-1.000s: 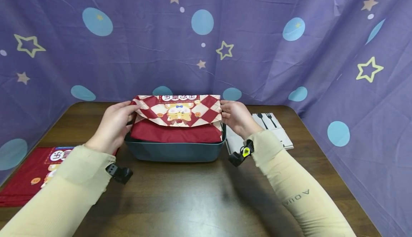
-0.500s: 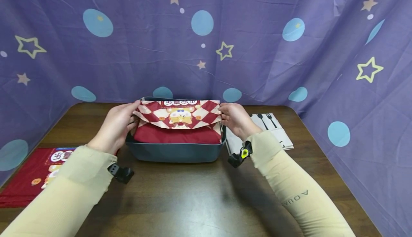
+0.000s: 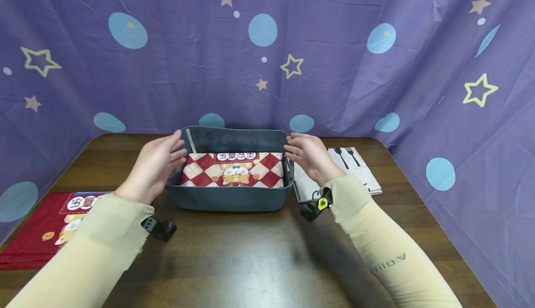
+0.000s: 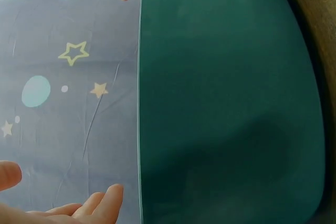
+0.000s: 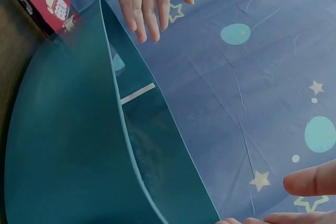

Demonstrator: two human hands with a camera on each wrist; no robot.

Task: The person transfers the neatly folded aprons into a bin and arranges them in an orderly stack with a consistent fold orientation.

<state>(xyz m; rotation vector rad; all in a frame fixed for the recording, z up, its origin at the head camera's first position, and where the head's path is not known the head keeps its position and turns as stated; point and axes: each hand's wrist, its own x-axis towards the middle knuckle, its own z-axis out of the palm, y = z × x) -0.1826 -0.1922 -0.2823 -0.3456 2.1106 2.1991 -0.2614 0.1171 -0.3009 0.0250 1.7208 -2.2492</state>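
The brown table (image 3: 259, 257) carries a dark teal plastic bin (image 3: 227, 199) at its centre, before a purple star-print backdrop (image 3: 267, 57). A red-and-cream checkered bag (image 3: 232, 170) lies flat inside the bin; only the head view shows it. The left hand (image 3: 156, 166) and right hand (image 3: 307, 155) flank the bin's ends, fingers straight, slightly spread, gripping nothing. The right wrist view shows the opposite palm over the bin's rim. A white cutlery-print packet (image 3: 355, 168) lies right; red bags (image 3: 46, 226) lie left.

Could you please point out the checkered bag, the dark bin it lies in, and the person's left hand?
checkered bag (image 3: 234, 170): head view, on its printed top face.
dark bin (image 3: 227, 199): head view, on its near wall.
left hand (image 3: 156, 164): head view, on its back.
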